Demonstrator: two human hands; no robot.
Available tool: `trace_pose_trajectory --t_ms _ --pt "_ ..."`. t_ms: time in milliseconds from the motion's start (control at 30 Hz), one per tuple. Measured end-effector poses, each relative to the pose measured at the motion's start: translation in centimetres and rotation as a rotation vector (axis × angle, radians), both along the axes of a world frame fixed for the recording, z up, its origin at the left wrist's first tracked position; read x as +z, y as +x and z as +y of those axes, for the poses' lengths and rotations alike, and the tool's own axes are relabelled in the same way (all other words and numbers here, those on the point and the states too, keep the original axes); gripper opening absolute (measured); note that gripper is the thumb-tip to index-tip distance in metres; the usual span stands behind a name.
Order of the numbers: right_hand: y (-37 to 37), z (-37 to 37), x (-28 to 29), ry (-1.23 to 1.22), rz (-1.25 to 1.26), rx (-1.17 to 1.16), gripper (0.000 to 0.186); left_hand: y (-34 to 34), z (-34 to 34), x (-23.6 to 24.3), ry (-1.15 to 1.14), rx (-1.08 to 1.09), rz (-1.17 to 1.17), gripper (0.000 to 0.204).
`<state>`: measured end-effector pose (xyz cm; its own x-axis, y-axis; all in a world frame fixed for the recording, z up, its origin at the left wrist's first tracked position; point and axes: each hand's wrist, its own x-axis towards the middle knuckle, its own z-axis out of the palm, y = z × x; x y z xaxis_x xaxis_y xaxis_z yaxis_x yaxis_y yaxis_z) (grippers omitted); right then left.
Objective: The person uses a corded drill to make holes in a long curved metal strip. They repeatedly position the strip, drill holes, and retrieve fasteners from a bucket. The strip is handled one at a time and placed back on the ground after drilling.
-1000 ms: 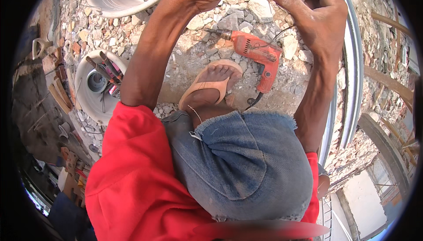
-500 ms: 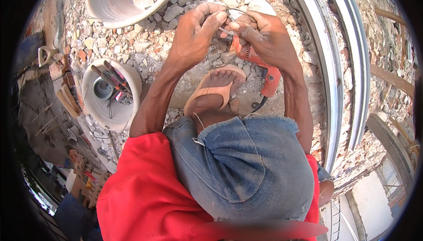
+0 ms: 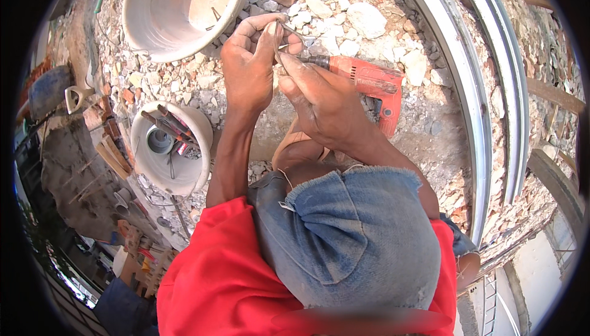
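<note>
My left hand (image 3: 247,66) has its thumb and fingers pinched on a thin dark wire (image 3: 294,31). My right hand (image 3: 324,97) meets it from the right, its fingertips pressed together on the same wire. Part of the wire is hidden between the fingers, and its full shape is too small to make out. Just beyond my right hand lies a red power drill (image 3: 376,78) on the rubble, its chuck toward my fingers. Under my right wrist is my sandalled foot (image 3: 294,145), mostly covered.
A large pale tub (image 3: 141,26) stands far left. Nearer, a white bucket (image 3: 204,128) holds tools with dark handles (image 3: 172,124) and a roll-like grey item (image 3: 160,140). Long metal channels (image 3: 458,69) run down the right side. Broken stones (image 3: 367,19) cover the ground.
Both hands have shifted left and turned, the right now reaching across from the right with fingers extended. More of the drill shows. The whole view has moved slightly.
</note>
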<state>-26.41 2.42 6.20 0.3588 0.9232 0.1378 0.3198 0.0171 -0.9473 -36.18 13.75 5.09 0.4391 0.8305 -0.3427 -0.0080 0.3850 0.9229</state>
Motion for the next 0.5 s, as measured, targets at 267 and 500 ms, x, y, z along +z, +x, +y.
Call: trace_pose_trajectory --t_ms 267,500 --pt "3.5 0.6 0.5 -0.333 0.089 0.024 0.035 -2.3 1.0 -0.2 -0.064 -0.112 -0.168 0.027" --pt "2.7 1.5 -1.5 0.023 -0.197 -0.146 0.025 -2.2 0.9 -0.3 0.149 -0.079 -0.102 0.028"
